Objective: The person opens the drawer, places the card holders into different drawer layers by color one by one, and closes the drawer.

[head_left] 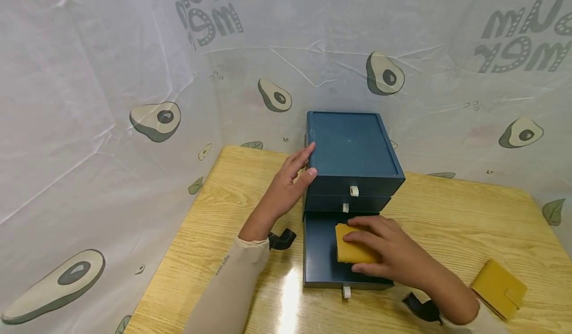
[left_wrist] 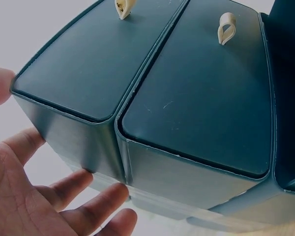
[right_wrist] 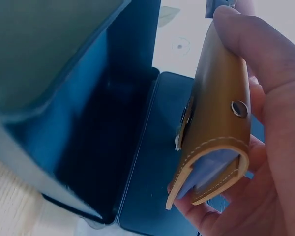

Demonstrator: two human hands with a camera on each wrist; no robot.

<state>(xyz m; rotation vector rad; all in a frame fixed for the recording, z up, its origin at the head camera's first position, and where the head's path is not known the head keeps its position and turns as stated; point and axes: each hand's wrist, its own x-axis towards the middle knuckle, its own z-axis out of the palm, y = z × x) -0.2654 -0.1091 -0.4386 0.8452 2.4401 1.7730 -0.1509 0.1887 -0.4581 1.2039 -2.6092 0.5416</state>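
Note:
A dark blue drawer unit (head_left: 350, 145) stands on the wooden table with its bottom drawer (head_left: 321, 259) pulled out. My left hand (head_left: 286, 187) touches the unit's left side; in the left wrist view its fingers (left_wrist: 105, 204) are spread and nearly straight along that side. Over the pulled-out drawer, my right hand (head_left: 395, 249) grips a yellow leather wallet (head_left: 350, 252) between thumb and fingers. The right wrist view shows this wallet (right_wrist: 221, 93) folded, with stitched edges, a metal snap and a translucent sleeve inside. Whether it touches the drawer floor I cannot tell.
Another yellow wallet (head_left: 498, 289) with a strap lies on the table at the right. Two upper drawers with pale loop pulls (head_left: 354, 191) are closed. Behind the table (head_left: 451, 210) hangs a pale curtain (head_left: 335, 36) printed with avocados.

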